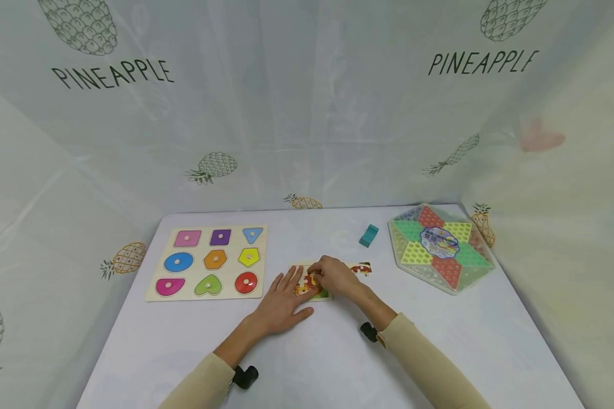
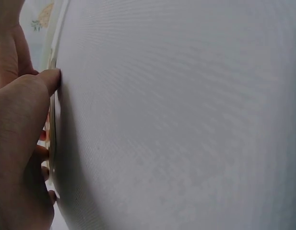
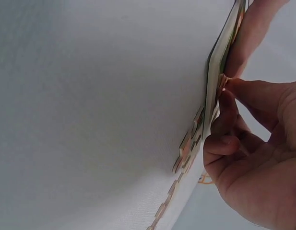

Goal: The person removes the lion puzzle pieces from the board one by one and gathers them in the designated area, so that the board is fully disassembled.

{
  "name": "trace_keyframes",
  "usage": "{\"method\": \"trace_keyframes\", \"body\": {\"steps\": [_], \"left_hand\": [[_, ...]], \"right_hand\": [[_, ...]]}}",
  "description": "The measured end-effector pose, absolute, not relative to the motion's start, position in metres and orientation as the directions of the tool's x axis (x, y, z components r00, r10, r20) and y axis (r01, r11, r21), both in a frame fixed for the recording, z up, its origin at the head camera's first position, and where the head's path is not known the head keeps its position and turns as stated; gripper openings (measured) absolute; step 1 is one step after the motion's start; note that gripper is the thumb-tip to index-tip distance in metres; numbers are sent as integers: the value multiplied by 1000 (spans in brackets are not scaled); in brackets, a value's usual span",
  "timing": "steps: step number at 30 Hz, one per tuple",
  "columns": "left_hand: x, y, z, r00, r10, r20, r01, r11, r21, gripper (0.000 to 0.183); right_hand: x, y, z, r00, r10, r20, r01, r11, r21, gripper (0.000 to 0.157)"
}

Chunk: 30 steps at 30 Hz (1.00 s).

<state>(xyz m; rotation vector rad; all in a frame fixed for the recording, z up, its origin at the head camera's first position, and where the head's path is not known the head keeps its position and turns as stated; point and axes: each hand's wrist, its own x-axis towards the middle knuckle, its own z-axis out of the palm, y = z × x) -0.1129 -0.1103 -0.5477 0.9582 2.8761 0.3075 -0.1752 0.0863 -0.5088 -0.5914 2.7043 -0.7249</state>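
A small jigsaw puzzle board (image 1: 325, 296) with a red, yellow and green picture lies in the middle of the white table, partly covered by both hands. My left hand (image 1: 280, 307) rests across its left side with the fingers stretched out; the left wrist view has the thumb (image 2: 51, 80) at the board's edge. From the right, my right hand (image 1: 339, 277) reaches over the board. Its thumb and forefinger pinch a small wooden puzzle piece (image 3: 222, 82) right at the board's surface. Loose puzzle pieces (image 1: 362, 268) lie just right of the board.
On the left lies a wooden shape board (image 1: 190, 238) with several coloured knobbed shapes. A six-sided game board (image 1: 471, 272) with coloured triangles sits at the right. Between it and the puzzle, further back, is a small teal block (image 1: 369, 236). A pineapple-print curtain (image 1: 307, 113) hangs behind the table.
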Motion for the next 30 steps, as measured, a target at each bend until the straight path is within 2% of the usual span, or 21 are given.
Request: {"method": "trace_keyframes", "body": {"steps": [16, 30], "left_hand": [[-111, -111, -546, -794, 608, -11, 590, 775, 228, 55], [-110, -111, -544, -800, 598, -47, 576, 788, 220, 56]], "right_hand": [[-174, 86, -508, -884, -441, -153, -294, 781, -551, 23], [-171, 87, -507, -886, -443, -139, -303, 778, -550, 30]]}}
